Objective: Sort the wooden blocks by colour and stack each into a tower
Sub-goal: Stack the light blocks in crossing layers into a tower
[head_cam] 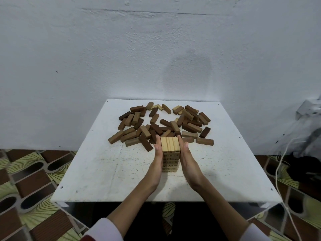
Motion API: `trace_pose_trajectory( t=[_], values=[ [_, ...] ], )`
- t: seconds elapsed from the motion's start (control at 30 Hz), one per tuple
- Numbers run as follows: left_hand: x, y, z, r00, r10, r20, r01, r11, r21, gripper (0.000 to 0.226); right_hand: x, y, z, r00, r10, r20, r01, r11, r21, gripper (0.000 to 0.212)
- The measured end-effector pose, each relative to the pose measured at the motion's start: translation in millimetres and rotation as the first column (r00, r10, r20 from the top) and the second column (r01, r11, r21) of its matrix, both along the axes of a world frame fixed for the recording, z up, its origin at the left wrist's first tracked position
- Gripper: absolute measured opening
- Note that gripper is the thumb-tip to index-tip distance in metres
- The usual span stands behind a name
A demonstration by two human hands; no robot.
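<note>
A tower of light, pale wooden blocks (170, 145) stands in the middle of the white table (104, 171), several layers high. My left hand (157, 153) presses flat against its left side with straight fingers. My right hand (185, 152) presses flat against its right side. Behind the tower lies a loose heap of mid-brown and dark brown blocks (156, 122), with a few pale blocks (177, 107) among them near the back.
A white wall rises right behind the table. A white cable (281, 162) hangs off the right side, near dark objects on the floor. The patterned floor (26, 180) shows on the left. Bare table surface lies left and right of the tower.
</note>
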State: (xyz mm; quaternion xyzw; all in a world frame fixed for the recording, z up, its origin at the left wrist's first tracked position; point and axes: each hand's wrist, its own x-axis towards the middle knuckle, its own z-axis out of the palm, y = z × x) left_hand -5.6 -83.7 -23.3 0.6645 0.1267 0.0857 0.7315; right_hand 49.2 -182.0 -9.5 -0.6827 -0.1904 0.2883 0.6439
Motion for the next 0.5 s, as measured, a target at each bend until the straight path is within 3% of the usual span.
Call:
trace_pose_trajectory(
  t=[0.5],
  values=[
    [1.4,3.7,-4.4,0.999,0.013,0.048,-0.012,1.0,-0.028,0.128,3.5,-1.8,-5.1,1.0,-0.011,0.023,0.011,1.0,0.009,0.073]
  ],
)
